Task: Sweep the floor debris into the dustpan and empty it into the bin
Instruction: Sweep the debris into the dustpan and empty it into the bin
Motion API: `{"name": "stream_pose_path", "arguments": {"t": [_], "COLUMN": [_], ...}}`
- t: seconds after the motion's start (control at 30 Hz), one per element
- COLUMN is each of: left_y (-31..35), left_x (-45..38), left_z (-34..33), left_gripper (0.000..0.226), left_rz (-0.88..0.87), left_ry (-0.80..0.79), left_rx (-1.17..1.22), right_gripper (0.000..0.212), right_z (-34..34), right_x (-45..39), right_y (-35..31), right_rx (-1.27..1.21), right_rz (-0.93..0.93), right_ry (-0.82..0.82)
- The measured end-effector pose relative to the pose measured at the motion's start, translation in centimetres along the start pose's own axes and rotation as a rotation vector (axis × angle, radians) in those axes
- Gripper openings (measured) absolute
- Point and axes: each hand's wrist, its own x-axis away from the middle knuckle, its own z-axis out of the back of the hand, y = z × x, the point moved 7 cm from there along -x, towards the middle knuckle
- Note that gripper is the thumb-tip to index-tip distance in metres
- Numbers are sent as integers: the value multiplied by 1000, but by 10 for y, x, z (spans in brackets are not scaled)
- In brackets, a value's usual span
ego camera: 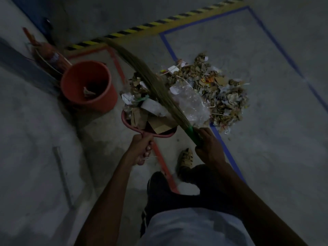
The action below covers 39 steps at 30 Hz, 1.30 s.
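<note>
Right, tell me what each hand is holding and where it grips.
The left hand grips the dustpan by its handle. The right hand grips the broom at the green binding where the bristles are bunched.

The floor (266, 139) looks like rough, dull grey concrete. The bin (88, 86) is smooth orange plastic, a bit shiny. The dustpan (131, 126) has a smooth red plastic rim. The broom (150, 77) is a bundle of thin, dry, straw-like sticks, with a shiny green band (190, 130) wrapped around it. The debris pile (213, 89) is torn brown cardboard, white paper scraps and a crinkly, shiny clear plastic bag (191, 105).
</note>
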Motion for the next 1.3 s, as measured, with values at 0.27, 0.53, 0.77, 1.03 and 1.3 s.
{"name": "stream_pose_path", "arguments": {"t": [0.27, 0.53, 0.77, 1.03, 1.3], "left_y": [16, 65, 79, 91, 124], "left_x": [48, 78, 89, 77, 22], "left_z": [-16, -49, -21, 34, 155], "left_gripper": [32, 31, 25, 26, 27], "left_rz": [-2, -73, -120, -126, -112], "left_ry": [86, 150, 246, 287, 222], "left_rx": [57, 159, 274, 319, 366], "right_gripper": [72, 73, 74, 75, 73], "right_z": [45, 115, 132, 107, 34], "right_x": [1, -40, -83, -119, -188], "right_y": [-7, -13, -55, -116, -212], "right_rx": [14, 50, 50, 94, 158], "right_rz": [118, 295, 487, 588, 520], "right_ry": [-60, -28, -99, -127, -127]}}
